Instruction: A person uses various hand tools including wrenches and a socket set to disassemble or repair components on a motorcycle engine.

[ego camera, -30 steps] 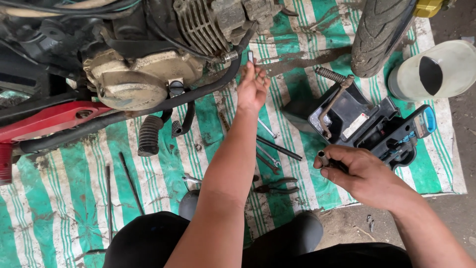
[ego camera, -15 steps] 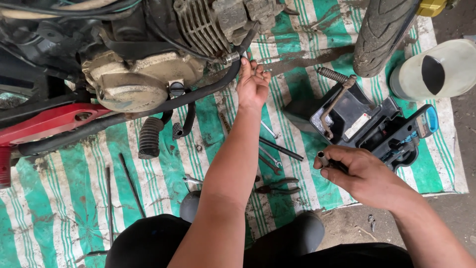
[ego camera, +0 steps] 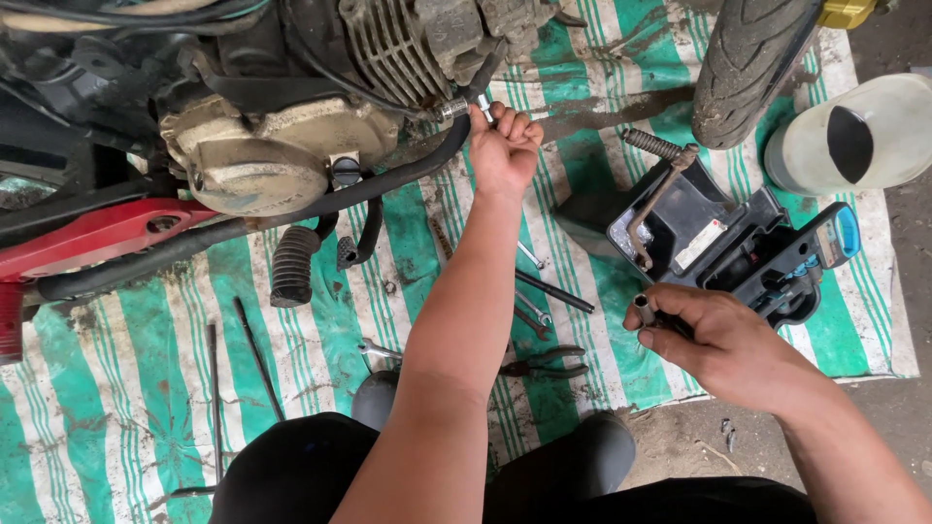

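motorcycle engine (ego camera: 291, 146), underside, on green-and-white striped tarp (ego camera: 116, 408). entry for this moment:

change noted: over the last second the left hand (ego camera: 503, 155) has crept a little up and in toward the small metal fitting (ego camera: 466, 105) at the base of the finned cylinder (ego camera: 388, 49); the fingers now sit closed around it. the right hand (ego camera: 723, 340) has barely shifted and keeps its place low beside the black plastic housing (ego camera: 738, 243). read as a judgement: the work at the fitting is under way by hand, while the tool is held ready and not yet applied.

grip, left: fingers curled tight, pinching the fitting just beside the black hose (ego camera: 388, 184); whether it is a nut or a bolt head cannot be told from here.

grip, right: fist closed on a short dark-handled tool with a silver socket end (ego camera: 645, 311), the tip poking out past the thumb; well apart from the engine.

about them: loose wrenches (ego camera: 544, 291), pliers (ego camera: 544, 367), a spanner (ego camera: 379, 354), thin rods (ego camera: 254, 359) on the tarp; a kick lever with spring (ego camera: 655, 189) lying on the housing; tyre (ego camera: 752, 58) and pale plastic jug (ego camera: 859, 136) at upper right; red body panel (ego camera: 87, 238) and ribbed footpeg rubber (ego camera: 291, 264) at left.
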